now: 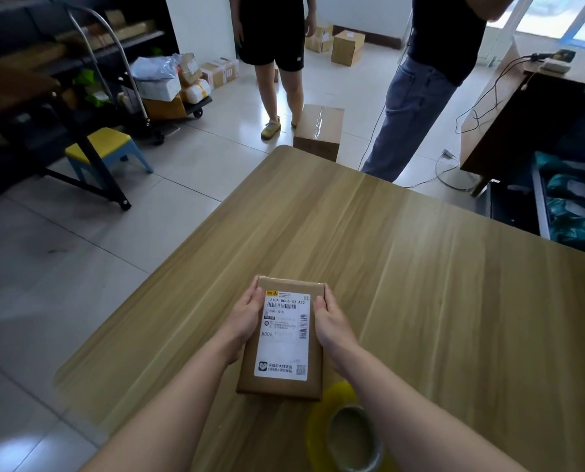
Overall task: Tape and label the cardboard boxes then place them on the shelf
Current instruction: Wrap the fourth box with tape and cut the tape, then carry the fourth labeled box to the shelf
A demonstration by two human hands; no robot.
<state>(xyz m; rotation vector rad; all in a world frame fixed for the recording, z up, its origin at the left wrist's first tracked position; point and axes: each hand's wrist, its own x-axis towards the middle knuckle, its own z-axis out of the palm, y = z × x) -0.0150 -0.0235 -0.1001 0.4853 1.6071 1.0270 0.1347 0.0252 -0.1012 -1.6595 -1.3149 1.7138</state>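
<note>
Head view, box (278,389), label (283,338) reading "B006"

- Left hand (247,313) curls round the left edge of the box (281,388), thumb on top.
- Right hand (328,315) grips the right edge the same way.
- Both bare forearms stretch forward, converging.
</note>
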